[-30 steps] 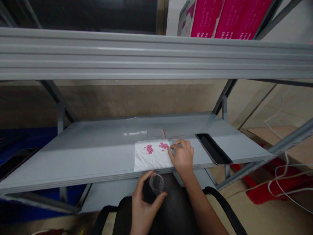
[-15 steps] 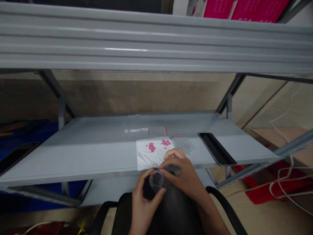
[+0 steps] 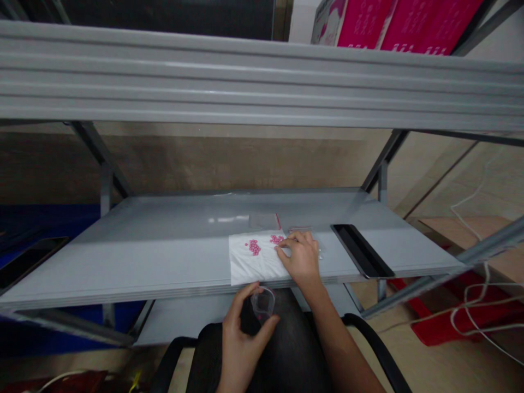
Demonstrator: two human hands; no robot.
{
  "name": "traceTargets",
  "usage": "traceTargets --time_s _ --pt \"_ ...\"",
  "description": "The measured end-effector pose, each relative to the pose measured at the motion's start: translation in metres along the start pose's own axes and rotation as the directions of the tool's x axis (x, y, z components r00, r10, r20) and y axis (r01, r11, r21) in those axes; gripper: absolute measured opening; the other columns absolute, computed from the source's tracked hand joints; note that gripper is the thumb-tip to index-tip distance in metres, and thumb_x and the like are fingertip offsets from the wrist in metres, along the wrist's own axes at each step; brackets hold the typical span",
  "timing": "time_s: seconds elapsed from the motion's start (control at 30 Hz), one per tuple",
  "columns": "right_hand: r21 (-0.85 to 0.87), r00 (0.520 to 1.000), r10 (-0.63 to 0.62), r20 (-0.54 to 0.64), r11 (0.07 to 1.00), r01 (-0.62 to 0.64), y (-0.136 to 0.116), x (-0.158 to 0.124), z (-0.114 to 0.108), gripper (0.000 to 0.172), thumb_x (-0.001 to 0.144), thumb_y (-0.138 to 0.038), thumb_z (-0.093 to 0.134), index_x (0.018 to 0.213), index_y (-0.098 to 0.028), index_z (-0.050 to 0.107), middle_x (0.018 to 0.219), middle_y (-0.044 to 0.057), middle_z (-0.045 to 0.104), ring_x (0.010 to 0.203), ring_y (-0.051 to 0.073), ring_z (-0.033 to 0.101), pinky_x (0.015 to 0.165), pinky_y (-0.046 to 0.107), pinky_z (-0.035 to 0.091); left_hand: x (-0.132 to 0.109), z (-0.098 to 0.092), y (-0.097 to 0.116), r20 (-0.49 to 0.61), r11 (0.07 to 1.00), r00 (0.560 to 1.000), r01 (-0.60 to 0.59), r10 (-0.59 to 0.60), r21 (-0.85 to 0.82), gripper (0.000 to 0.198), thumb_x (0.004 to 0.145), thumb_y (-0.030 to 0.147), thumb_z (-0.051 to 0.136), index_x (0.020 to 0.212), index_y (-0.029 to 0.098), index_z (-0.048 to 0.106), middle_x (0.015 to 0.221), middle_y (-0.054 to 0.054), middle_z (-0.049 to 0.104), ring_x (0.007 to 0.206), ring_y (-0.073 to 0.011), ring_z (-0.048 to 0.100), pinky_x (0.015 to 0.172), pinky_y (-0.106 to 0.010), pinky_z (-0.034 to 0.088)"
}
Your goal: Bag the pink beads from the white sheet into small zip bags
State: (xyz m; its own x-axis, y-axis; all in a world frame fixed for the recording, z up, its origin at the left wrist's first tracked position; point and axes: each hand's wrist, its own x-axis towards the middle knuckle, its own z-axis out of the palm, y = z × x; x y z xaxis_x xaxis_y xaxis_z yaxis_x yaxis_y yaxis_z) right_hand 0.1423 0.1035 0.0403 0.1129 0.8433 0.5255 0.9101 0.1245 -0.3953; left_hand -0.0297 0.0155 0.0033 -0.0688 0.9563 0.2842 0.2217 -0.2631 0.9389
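A small clear plastic cup (image 3: 262, 302) sits in my left hand (image 3: 242, 338), gripped between thumb and fingers over my lap. A pinkish spot shows near the cup's bottom. My right hand (image 3: 302, 256) reaches over the right side of a white tissue (image 3: 241, 267), its thumb and index fingertip close together at the edge of the right cluster of pink beads (image 3: 277, 239). Whether a bead is between these fingertips is too small to make out. A second cluster of pink beads (image 3: 254, 248) lies to the left on the same tissue.
Behind the tissue lies a clear zip bag (image 3: 264, 220); another bag (image 3: 320, 250) is partly under my right hand. A dark tablet-like slab (image 3: 362, 251) rests on the shelf (image 3: 164, 256) at right, another (image 3: 30, 261) at far left. A ribbed grey beam (image 3: 245, 82) crosses above.
My right hand has moved away from the cup, forward and up to the right bead cluster on the tissue. My left hand keeps the cup in nearly the same place.
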Motion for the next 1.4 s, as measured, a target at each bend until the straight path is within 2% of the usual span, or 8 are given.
traceTargets --time_s 0.2,0.37,0.5,0.6,0.73,0.9,1.27,1.4 --pt "0.045 1.000 -0.009 0.013 0.999 0.009 -0.008 0.002 -0.004 0.008 0.079 -0.016 0.071 0.072 -0.020 0.075 0.084 0.006 0.067 0.091 0.026 0.055 0.078 0.037 0.039 0.002 -0.002 -0.001 -0.006 1.000 1.000 0.005 -0.005 0.012 0.042 0.070 0.027 0.075 0.111 0.022 0.066 0.108 -0.008 0.073 0.103 -0.0280 0.069 0.092 -0.044 0.054" --pt "0.487 0.966 -0.228 0.121 0.862 0.142 -0.030 -0.017 -0.044 0.007 0.077 -0.016 0.073 0.076 -0.022 0.074 0.082 0.002 0.065 0.085 0.019 0.059 0.081 0.033 0.046 0.001 -0.001 -0.002 0.001 1.000 1.000 0.008 -0.008 0.009 0.043 0.070 0.025 0.075 0.112 0.021 0.066 0.110 -0.008 0.073 0.105 -0.0274 0.069 0.093 -0.042 0.054" --pt "0.605 0.929 -0.290 0.229 0.790 0.098 -0.037 -0.029 -0.062 0.011 0.080 -0.015 0.070 0.079 -0.024 0.076 0.084 0.001 0.065 0.083 0.017 0.060 0.079 0.032 0.047 -0.001 0.000 -0.002 0.009 1.000 1.000 0.000 0.000 -0.017 0.044 0.071 0.024 0.074 0.114 0.022 0.065 0.114 -0.008 0.072 0.108 -0.0272 0.067 0.094 -0.042 0.053" --pt "0.549 0.967 -0.210 0.147 0.830 0.097 -0.021 -0.025 -0.054 0.011 0.084 -0.017 0.065 0.080 -0.022 0.074 0.081 0.003 0.066 0.082 0.019 0.061 0.078 0.033 0.047 -0.002 -0.001 0.000 0.006 1.000 1.000 -0.003 0.003 -0.010 0.045 0.071 0.023 0.074 0.115 0.022 0.064 0.112 -0.008 0.073 0.106 -0.0271 0.068 0.093 -0.042 0.054" --pt "0.176 0.998 -0.049 -0.041 0.983 0.056 0.009 -0.006 -0.034 0.011 0.082 -0.017 0.065 0.079 -0.019 0.075 0.087 0.008 0.067 0.089 0.025 0.057 0.081 0.039 0.042 -0.003 -0.001 0.002 0.000 1.000 1.000 -0.025 0.025 0.001 0.046 0.071 0.022 0.075 0.115 0.022 0.064 0.113 -0.008 0.073 0.106 -0.0273 0.068 0.093 -0.042 0.055" --pt "-0.129 0.999 0.028 0.033 0.991 -0.024 0.019 0.013 -0.019 0.012 0.083 -0.019 0.067 0.084 -0.021 0.078 0.100 0.010 0.067 0.100 0.030 0.052 0.077 0.038 0.037 -0.005 0.001 -0.001 0.044 0.998 0.998 -0.047 0.048 -0.034 0.050 0.071 0.022 0.076 0.119 0.023 0.061 0.116 -0.009 0.072 0.108 -0.0270 0.068 0.096 -0.043 0.053" --pt "-0.084 0.997 0.029 0.066 0.996 -0.023 0.019 0.020 -0.008 0.006 0.078 -0.017 0.072 0.077 -0.019 0.077 0.097 0.011 0.068 0.100 0.031 0.053 0.078 0.039 0.036 -0.004 -0.001 -0.007 0.054 0.997 0.996 -0.069 0.071 -0.034 0.049 0.075 0.024 0.075 0.121 0.026 0.059 0.119 -0.007 0.070 0.111 -0.0266 0.066 0.098 -0.044 0.052" --pt "0.191 0.988 -0.119 0.095 0.977 0.099 0.004 0.004 -0.031 0.005 0.077 -0.015 0.073 0.076 -0.020 0.075 0.090 0.006 0.065 0.094 0.024 0.056 0.083 0.037 0.041 -0.005 0.001 -0.007 0.046 0.998 0.997 -0.057 0.058 -0.018 0.048 0.074 0.024 0.075 0.119 0.026 0.060 0.118 -0.007 0.070 0.110 -0.0265 0.067 0.097 -0.044 0.052"
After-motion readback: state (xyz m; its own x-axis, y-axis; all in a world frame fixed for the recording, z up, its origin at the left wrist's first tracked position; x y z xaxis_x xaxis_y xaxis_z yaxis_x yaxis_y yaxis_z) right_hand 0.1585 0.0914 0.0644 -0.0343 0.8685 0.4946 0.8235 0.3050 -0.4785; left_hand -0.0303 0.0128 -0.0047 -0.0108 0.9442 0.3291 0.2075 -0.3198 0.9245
